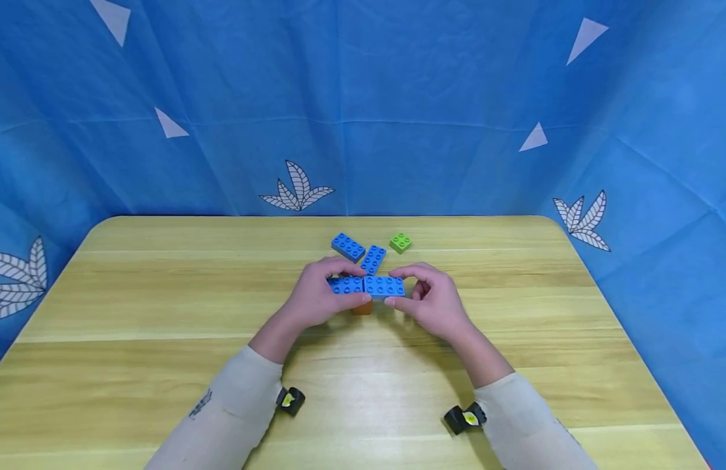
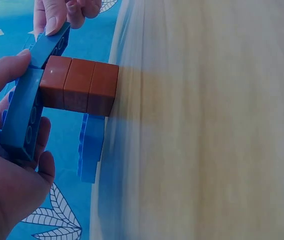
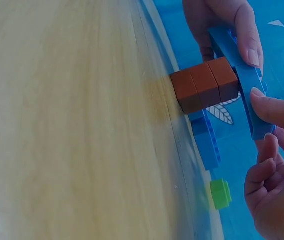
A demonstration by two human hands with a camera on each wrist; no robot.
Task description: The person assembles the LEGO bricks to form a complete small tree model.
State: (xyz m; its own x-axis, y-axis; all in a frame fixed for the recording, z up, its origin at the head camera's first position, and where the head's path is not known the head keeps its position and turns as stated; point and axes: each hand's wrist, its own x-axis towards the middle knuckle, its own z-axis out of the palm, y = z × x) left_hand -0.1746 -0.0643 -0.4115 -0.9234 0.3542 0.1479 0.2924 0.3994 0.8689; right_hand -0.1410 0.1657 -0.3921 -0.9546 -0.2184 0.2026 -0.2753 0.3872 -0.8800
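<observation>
Two long blue building bricks lie end to end across the top of a stack of three brown bricks (image 1: 362, 307). My left hand (image 1: 316, 295) grips the left blue brick (image 1: 347, 285), thumb on the near side and fingers on the far side. The right blue brick (image 1: 384, 286) is pinched at its outer end by my right hand (image 1: 438, 301). Both bricks reach out sideways past the stack (image 2: 79, 85), studs up. Whether they are pressed fully onto it I cannot tell.
Just behind the stack lies a blue brick (image 1: 373, 260), with another blue brick (image 1: 348, 247) to its left. A small green brick (image 1: 401, 243) sits farther right. The wooden table (image 1: 163, 313) ends at a blue patterned cloth (image 1: 398, 163).
</observation>
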